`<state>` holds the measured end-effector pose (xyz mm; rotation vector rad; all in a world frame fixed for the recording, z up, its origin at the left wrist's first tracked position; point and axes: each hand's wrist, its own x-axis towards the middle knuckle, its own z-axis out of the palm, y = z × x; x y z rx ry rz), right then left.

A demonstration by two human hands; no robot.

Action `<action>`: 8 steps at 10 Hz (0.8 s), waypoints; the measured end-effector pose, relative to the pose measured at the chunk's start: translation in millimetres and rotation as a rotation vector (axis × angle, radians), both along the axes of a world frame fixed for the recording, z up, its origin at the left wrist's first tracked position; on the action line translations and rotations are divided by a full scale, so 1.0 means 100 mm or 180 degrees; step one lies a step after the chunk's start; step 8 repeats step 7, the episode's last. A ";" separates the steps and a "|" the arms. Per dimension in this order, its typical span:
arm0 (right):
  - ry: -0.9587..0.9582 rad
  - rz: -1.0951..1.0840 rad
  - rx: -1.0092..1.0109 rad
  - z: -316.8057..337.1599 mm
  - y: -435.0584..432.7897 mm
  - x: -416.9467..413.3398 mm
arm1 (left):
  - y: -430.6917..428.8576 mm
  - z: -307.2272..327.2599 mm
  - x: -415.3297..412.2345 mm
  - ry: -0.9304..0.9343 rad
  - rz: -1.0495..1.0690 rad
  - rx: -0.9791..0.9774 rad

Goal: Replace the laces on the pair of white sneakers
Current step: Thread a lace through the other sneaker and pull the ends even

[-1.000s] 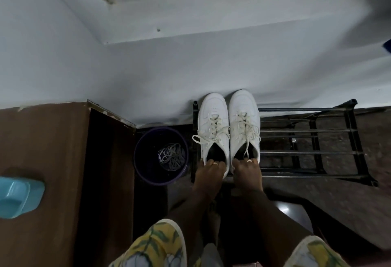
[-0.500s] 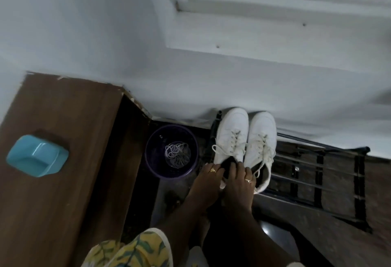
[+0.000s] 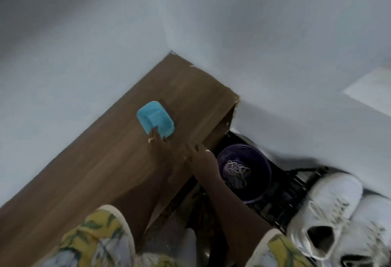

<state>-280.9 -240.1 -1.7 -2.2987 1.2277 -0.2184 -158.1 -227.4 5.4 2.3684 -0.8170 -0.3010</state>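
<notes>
I saw both arms stretched forward over a brown wooden worktop (image 3: 101, 161) set into a corner of pale walls. The left hand (image 3: 160, 146) reached to a blue tub (image 3: 155, 119) standing near the worktop's far end, fingertips touching its near rim; motion blur kept me from telling whether they gripped it. The right hand (image 3: 201, 156) hovered at the worktop's right edge, fingers loosely extended, holding nothing. What the tub held, I could not tell. Below that edge sat a dark purple bucket (image 3: 262, 184) with a tangle of pale laces (image 3: 236, 171) inside. The white sneakers (image 3: 330, 209), laced, lay side by side on a black rack (image 3: 296, 184) at lower right.
</notes>
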 end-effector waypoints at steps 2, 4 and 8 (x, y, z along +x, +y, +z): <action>0.0031 0.0460 0.1199 -0.17 -0.28 0.83 | -0.33 -0.13 0.92 0.0721 0.0512 0.0602; 0.0086 0.0196 0.1166 -0.38 -0.52 1.13 | -0.48 -0.32 1.09 0.0633 0.0094 0.0622; 0.0101 -0.0735 0.0822 -0.31 -1.37 0.71 | -1.38 -0.04 0.58 0.1253 -0.0348 0.0385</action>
